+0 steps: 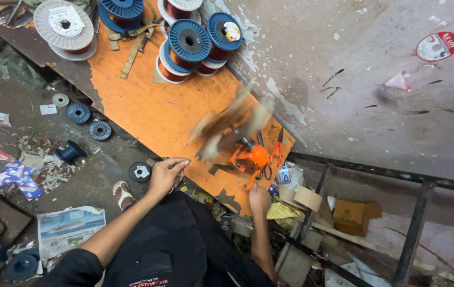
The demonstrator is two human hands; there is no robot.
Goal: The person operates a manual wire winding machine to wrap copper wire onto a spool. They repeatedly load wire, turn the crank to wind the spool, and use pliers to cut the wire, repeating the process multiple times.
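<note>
Head view, looking down at orange-topped workbench (147, 114).

Orange hand-crank winding machine (252, 158): mounted near bench's front-right corner. Wooden former on its spindle (232, 125): motion-blurred, details unreadable.

Right hand (259, 199): at crank handle (252, 179) below machine, fingers curled; seen from back, so actual grip on handle cannot be confirmed. Forearm running down-right toward frame bottom.

Left hand (166, 174): at bench's front edge, left of machine, fingers loosely bunched, thumb against fingertips. Whether anything held between them – cannot tell; too small to resolve.

Red-handled pliers (276, 151): lying on bench just right of machine, w/ jaws pointing away from person.

Copper wire spools, blue flanges (188, 42): clustered at bench's far end, several stacked, some w/ white flanges. Large white-flanged spool (65, 24) far left of cluster. Webbing strap (131, 53) lying among spools.

Tape roll (309, 197): beige, beside bench's right corner, near small blue-white packet (284, 174). Cardboard box (352, 215) further right, by dark metal frame (413, 234).

Floor left of bench: empty blue bobbins (89, 122), dark blue spool on its side (70, 152), newspaper (70, 227), paper scraps. Sandalled foot (123, 194) near bench's edge.

Wall behind: grey, paint-flecked, w/ round red-white sticker (437, 46).
</note>
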